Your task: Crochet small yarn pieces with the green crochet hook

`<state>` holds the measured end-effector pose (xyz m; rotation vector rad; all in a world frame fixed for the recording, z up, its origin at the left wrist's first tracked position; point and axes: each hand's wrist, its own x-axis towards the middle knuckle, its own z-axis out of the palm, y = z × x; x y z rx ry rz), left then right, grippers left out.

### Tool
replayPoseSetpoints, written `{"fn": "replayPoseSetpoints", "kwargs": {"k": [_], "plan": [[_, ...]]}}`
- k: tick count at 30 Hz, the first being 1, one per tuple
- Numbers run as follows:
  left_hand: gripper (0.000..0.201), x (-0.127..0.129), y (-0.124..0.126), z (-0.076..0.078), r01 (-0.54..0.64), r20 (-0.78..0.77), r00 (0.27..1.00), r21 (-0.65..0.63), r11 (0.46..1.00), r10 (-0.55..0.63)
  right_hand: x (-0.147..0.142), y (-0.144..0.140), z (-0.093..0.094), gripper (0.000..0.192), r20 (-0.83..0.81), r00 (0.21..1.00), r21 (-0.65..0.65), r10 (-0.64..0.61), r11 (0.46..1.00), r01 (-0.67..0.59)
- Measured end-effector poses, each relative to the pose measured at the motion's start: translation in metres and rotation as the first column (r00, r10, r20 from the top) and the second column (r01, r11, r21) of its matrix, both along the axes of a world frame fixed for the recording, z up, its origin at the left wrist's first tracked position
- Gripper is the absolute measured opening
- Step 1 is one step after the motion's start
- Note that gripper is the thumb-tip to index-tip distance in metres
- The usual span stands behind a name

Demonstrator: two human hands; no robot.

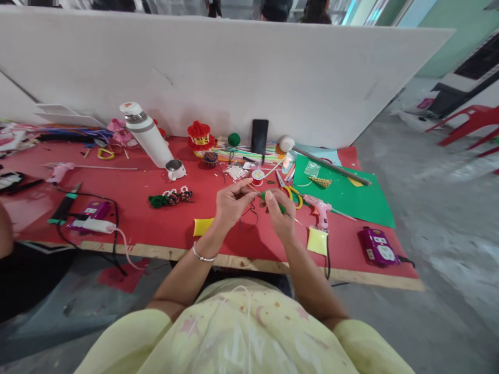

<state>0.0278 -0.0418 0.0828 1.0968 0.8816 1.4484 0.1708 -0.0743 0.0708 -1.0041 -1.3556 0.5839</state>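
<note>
In front of me, over the red-covered table, both hands work close together. My left hand point(231, 205) is closed in a pinch at the tip of a thin stick-like piece. My right hand point(279, 214) is closed around a small green piece point(282, 209), from which a thin rod point(293, 218) pokes out to the lower right. Whether the rod and the left-hand stick are one piece is hidden by the fingers. Dark thread point(249, 212) hangs below the hands. Just beyond them stands a spool of red thread point(258, 177), and yellow-handled scissors point(295, 197) lie beside my right hand.
A white bottle point(146, 136), metal cup point(175, 169), phone point(259, 136), green yarn ball point(234, 139) and pearl beads point(237, 172) are behind. Pink glue guns point(320, 209) and purple boxes point(379, 246) flank the hands. A white board point(234, 78) closes off the back. Someone's arm point(5, 231) shows at left.
</note>
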Motion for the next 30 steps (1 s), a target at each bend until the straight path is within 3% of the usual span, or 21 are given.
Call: {"fn": "replayPoseSetpoints", "kwargs": {"k": [2,4,8,13,18,21,23,26,30], "plan": [[0.043,0.004,-0.001,-0.001,-0.038,-0.005,0.999,-0.005,0.999,0.038,0.0,-0.002,-0.003,0.028,0.164,0.982,0.181,-0.089,0.982,0.059],[0.045,0.006,-0.003,0.003,0.005,0.075,0.997,-0.09,0.996,0.001,0.0,-0.003,-0.009,0.017,0.257,0.947,0.332,-0.192,0.938,0.1],[0.048,0.0,-0.004,0.015,0.2,0.233,0.962,-0.231,0.952,-0.145,0.007,0.0,-0.019,0.021,0.327,0.907,0.436,-0.267,0.894,0.106],[0.047,-0.013,0.0,0.02,0.298,0.25,0.94,-0.267,0.916,-0.233,0.015,0.002,-0.016,0.038,0.318,0.939,0.31,-0.133,0.95,0.03],[0.045,-0.018,0.003,0.016,0.453,0.361,0.867,-0.282,0.846,-0.344,0.002,-0.007,-0.007,0.018,-0.034,0.989,0.117,0.142,0.984,-0.137],[0.044,-0.02,0.005,0.014,0.521,0.375,0.833,-0.287,0.804,-0.406,-0.005,-0.01,-0.007,0.02,-0.22,0.956,0.047,0.195,0.981,-0.189],[0.042,-0.023,0.006,0.014,0.52,0.336,0.841,-0.288,0.804,-0.424,-0.005,-0.009,-0.008,0.021,-0.299,0.935,0.024,0.189,0.981,-0.191],[0.041,-0.03,0.007,0.016,0.485,0.251,0.87,-0.287,0.826,-0.424,0.005,-0.005,-0.008,0.019,-0.29,0.938,0.0,0.192,0.98,-0.201],[0.042,-0.038,0.009,0.018,0.484,0.184,0.875,-0.306,0.82,-0.447,0.026,-0.001,-0.006,0.021,-0.111,0.959,0.045,0.26,0.965,-0.257]]}}
